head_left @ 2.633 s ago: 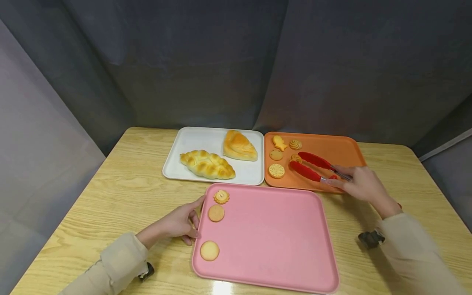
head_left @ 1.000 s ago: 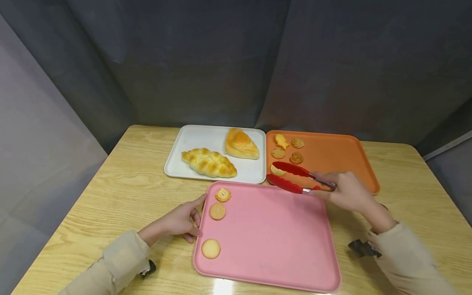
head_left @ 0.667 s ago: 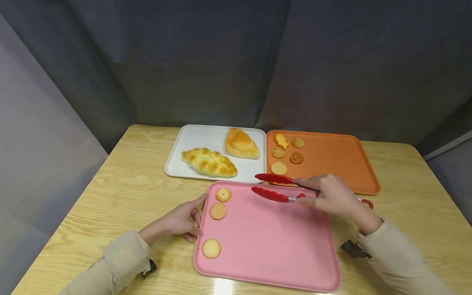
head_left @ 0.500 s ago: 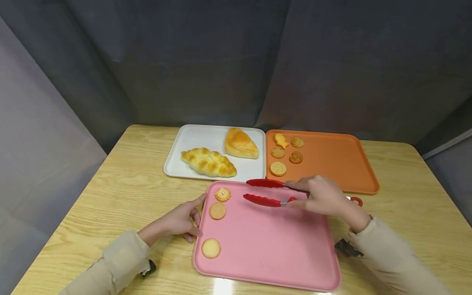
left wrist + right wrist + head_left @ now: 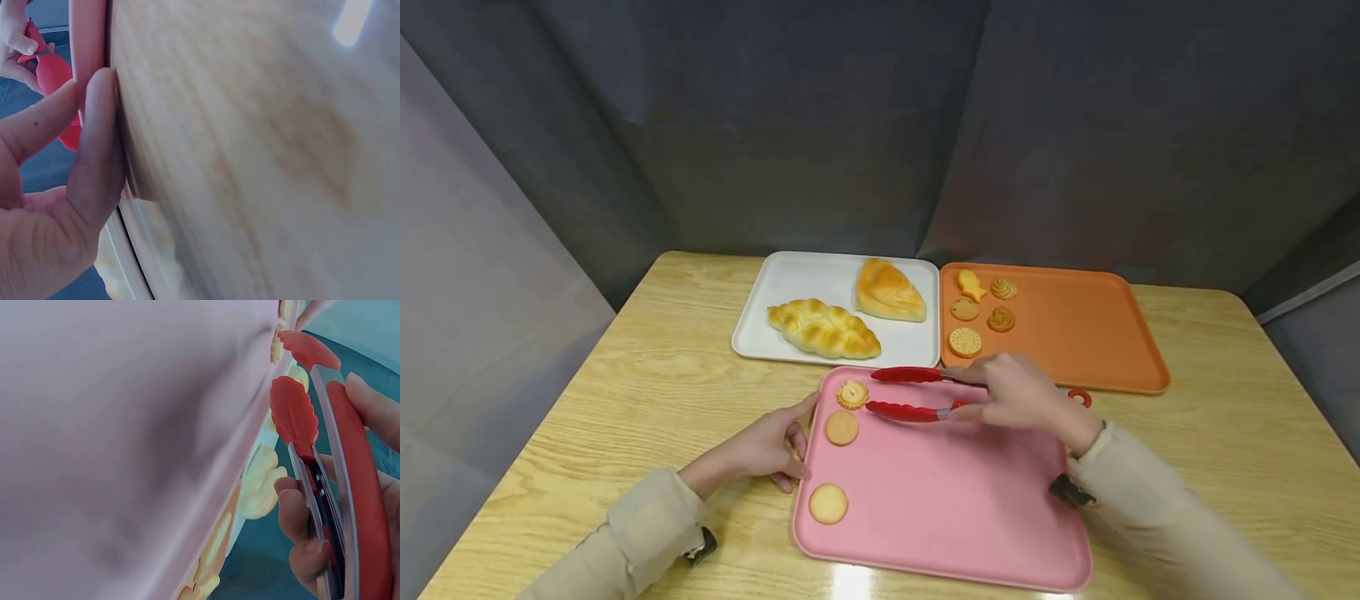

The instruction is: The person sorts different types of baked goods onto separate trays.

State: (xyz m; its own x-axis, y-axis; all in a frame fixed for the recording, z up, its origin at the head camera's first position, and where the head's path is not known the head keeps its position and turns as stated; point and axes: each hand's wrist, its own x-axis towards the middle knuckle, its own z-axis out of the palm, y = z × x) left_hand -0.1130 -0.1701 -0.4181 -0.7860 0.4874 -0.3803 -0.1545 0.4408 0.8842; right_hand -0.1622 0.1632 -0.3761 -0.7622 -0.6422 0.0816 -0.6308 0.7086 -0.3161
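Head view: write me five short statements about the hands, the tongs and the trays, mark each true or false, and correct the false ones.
1. The right hand holds the red tongs. True.
2. The red tongs are squeezed fully shut. False: they are spread open.
3. The left hand touches the edge of the pink tray. True.
4. The pink tray carries nothing at all. False: three cookies lie on it.
5. The braided loaf lies on the white tray. True.
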